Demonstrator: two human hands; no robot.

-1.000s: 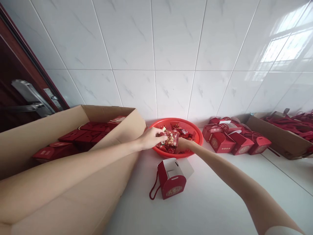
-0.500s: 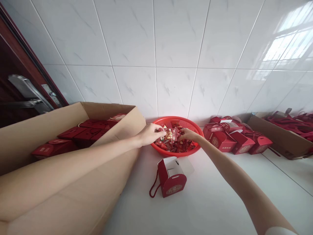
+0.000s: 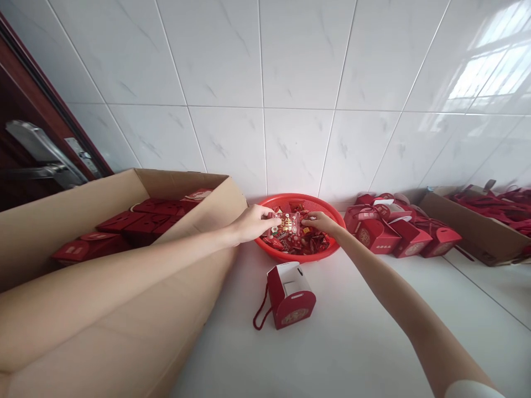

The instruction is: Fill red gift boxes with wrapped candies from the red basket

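Note:
A red candy packet [image 3: 289, 223] with gold lettering is held flat over a round red plastic basket [image 3: 298, 258]. My left hand [image 3: 256, 223] is closed on the packet's left end, thumb on top. At its right end, the fingers of my right hand [image 3: 322, 222] are pinched together on the edge. Beneath lie many red-wrapped sweets [image 3: 305, 243], partly covered by the packet and hands. In front of the basket stands a small red gift box [image 3: 295, 310], its top open, white inside, with a red cord handle hanging on its left.
On the left, a large cardboard carton [image 3: 194, 298] contains several red boxes [image 3: 120, 224]. Several closed red gift boxes [image 3: 377, 236] cluster right of the basket. Farther right, a low cardboard box [image 3: 477, 235] holds red strap-like items [image 3: 506, 207]. A tiled wall [image 3: 298, 149] rises behind.
My right hand has risen slightly out of the sweets to the packet's right edge. My left hand keeps hold of the packet. The view has shifted a little.

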